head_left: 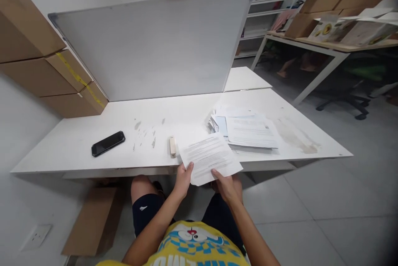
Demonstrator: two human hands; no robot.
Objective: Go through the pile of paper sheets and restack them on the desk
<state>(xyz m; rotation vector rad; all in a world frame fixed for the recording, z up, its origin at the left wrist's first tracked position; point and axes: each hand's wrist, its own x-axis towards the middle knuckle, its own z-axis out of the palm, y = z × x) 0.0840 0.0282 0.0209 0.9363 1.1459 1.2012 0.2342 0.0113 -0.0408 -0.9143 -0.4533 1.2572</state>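
Sheet (214, 156), printed and white, is held at the front of the desk (77, 133), its far part above the desktop and its near part out past the front edge, over the lap. Left hand (183, 181) grips its lower left side with the thumb on top; right hand (226, 184) pinches the near edge the same way, the fingers below mostly hidden. Whether more than one page is held, I cannot tell. If either thumb eased off, the page would probably sag or slide off toward the knees, since the near part has no desk under it. Swung to the right, it could catch the loose pile (251, 131) just beyond its far right side and push papers askew; whether the two touch is unclear. Its left corner comes close to the cream tool (173, 146), so a sweep that way might nudge it. Those two neighbours leave little sideways room. Further left, grey smudges mark a wider stretch of desktop reaching to the phone (108, 143), and another stretch runs behind, back to the whiteboard (155, 50), which walls off the rear. Right of the pile, a brownish stain marks the surface before the desk's corner.
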